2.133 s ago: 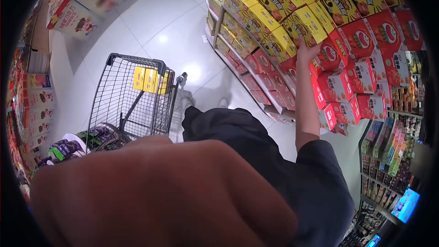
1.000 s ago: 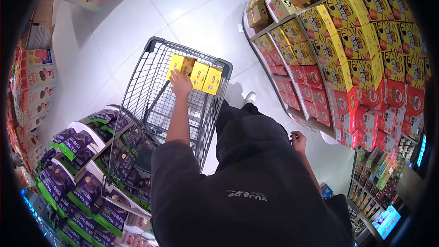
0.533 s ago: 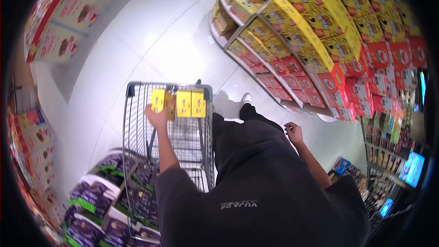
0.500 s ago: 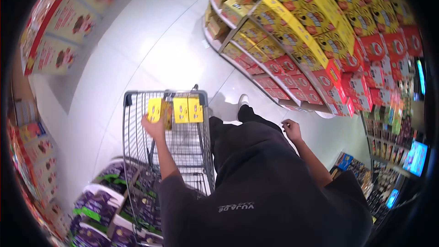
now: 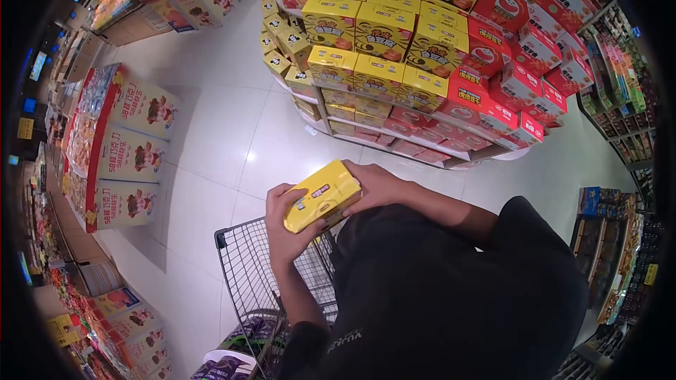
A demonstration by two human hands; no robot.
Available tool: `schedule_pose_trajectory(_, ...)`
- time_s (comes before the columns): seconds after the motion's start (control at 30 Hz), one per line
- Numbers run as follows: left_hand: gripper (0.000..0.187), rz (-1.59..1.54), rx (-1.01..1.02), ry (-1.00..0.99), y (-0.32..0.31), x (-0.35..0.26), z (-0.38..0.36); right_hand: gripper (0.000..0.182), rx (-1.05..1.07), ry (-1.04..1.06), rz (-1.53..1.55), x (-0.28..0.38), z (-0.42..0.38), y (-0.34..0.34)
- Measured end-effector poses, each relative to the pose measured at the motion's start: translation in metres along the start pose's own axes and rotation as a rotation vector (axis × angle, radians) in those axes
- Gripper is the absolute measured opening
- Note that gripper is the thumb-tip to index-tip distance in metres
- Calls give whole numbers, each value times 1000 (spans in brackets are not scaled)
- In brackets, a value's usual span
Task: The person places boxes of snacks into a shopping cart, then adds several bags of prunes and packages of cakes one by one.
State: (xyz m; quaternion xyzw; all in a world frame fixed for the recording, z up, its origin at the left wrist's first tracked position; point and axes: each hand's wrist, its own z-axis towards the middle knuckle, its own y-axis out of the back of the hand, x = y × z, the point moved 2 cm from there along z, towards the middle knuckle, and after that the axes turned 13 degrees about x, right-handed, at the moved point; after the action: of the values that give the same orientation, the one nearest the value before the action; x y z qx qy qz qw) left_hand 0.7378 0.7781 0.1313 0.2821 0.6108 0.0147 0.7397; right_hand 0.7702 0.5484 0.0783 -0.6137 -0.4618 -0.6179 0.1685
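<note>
A yellow box (image 5: 322, 195) with dark printing is held between my two hands, tilted, in front of my body. My left hand (image 5: 283, 226) grips its left end, thumb and fingers on opposite sides. Around the right end, my right hand (image 5: 373, 186) is closed. Just below and to the left stands the wire shopping cart (image 5: 243, 257), partly covered by my left arm. A bit of yellow shows in the cart under the held box, mostly hidden.
Ahead, a curved shelf display holds stacked yellow boxes (image 5: 384, 32) and red boxes (image 5: 503, 88). Cream-coloured bins (image 5: 134, 155) with red trim stand to the left on the pale tile floor (image 5: 204, 169). Purple packages (image 5: 225, 366) lie near the cart's lower end.
The yellow box under my left hand has been lifted out of the cart. My right hand, previously at my side, now holds it too. The view has turned toward the shelf display.
</note>
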Motion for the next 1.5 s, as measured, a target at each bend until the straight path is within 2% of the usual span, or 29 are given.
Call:
schedule_pose_trajectory(0.07,66,30,12,-46,-22,-27,28,96,-161,-93,-15,-18,-21,18)
schedule_pose_trajectory(0.1,77,8,-23,-83,-32,-25,36,86,-249,-51,28,-15,-36,30)
schedule_pose_trajectory(0.13,77,24,-16,-98,-40,-25,42,85,-305,-70,43,-9,-53,44)
schedule_pose_trajectory(0.2,78,-310,-134,-74,-50,-21,50,81,-503,6,-31,0,-81,80)
schedule_pose_trajectory(0.27,58,-207,-187,157,-52,19,48,89,-703,26,-23,5,-111,125)
schedule_pose_trajectory(0.33,48,-10,-245,477,-60,65,43,85,-889,-10,136,22,-132,175)
schedule_pose_trajectory(0.4,59,438,-270,579,-71,142,13,82,-1048,170,259,0,-140,224)
schedule_pose_trajectory(0.47,72,469,-423,795,-89,172,-18,81,-1279,-34,-59,1,-156,270)
schedule_pose_trajectory(0.5,78,453,-432,891,-98,164,-28,81,-1283,-24,-57,-4,-158,289)
schedule_pose_trajectory(0.53,82,501,-483,868,-111,190,-47,81,-1330,-52,-151,-9,-160,305)
schedule_pose_trajectory(0.6,86,404,-462,1037,-135,213,-72,81,-1370,-72,-249,-15,-161,324)
schedule_pose_trajectory(0.67,81,459,-315,1036,-144,216,-86,80,-1307,-217,-156,-23,-158,336)
schedule_pose_trajectory(0.7,81,451,-326,1039,-143,215,-82,76,-1288,-290,-166,-37,-153,343)
schedule_pose_trajectory(0.8,74,299,-324,1116,-134,216,-91,73,-1308,-150,-235,-69,-141,351)
schedule_pose_trajectory(0.87,63,268,-314,993,-139,211,-93,71,-1281,-76,-199,-74,-141,354)
schedule_pose_trajectory(0.9,63,256,-319,1009,-142,210,-95,69,-1263,-14,-152,-75,-141,351)
schedule_pose_trajectory(0.97,58,197,-345,950,-154,212,-98,71,-1234,-34,-99,-70,-144,347)
schedule_pose_trajectory(1.0,58,329,-328,921,-158,201,-94,72,-1214,-52,-46,-67,-142,343)
schedule_pose_trajectory(1.07,58,266,-380,838,-169,201,-99,78,-1323,-194,-357,-76,-144,342)
schedule_pose_trajectory(1.1,54,216,-293,920,-166,190,-98,84,-1462,-265,-639,-86,-147,336)
schedule_pose_trajectory(1.13,52,283,-389,822,-169,191,-106,76,-1519,-241,-700,-72,-155,322)
schedule_pose_trajectory(1.17,47,58,-421,850,-167,193,-113,60,-1496,26,-298,-37,-160,294)
schedule_pose_trajectory(1.2,42,57,-442,793,-160,177,-117,38,-1588,169,-358,-31,-164,273)
schedule_pose_trajectory(1.27,36,61,-556,899,-153,184,-137,24,-1505,373,-358,-23,-159,223)
schedule_pose_trajectory(1.33,32,18,-598,1020,-154,207,-164,16,-1187,228,-252,-55,-143,181)
schedule_pose_trajectory(1.4,32,212,-592,1040,-155,229,-183,15,-886,31,-86,-82,-116,123)
schedule_pose_trajectory(1.43,36,165,-435,1103,-156,236,-186,15,-750,4,-253,-90,-106,94)
schedule_pose_trajectory(1.47,36,154,-433,1109,-158,248,-190,15,-602,-103,-173,-117,-101,69)
schedule_pose_trajectory(1.5,43,259,-283,1073,-165,266,-192,15,-508,-158,-151,-126,-96,42)
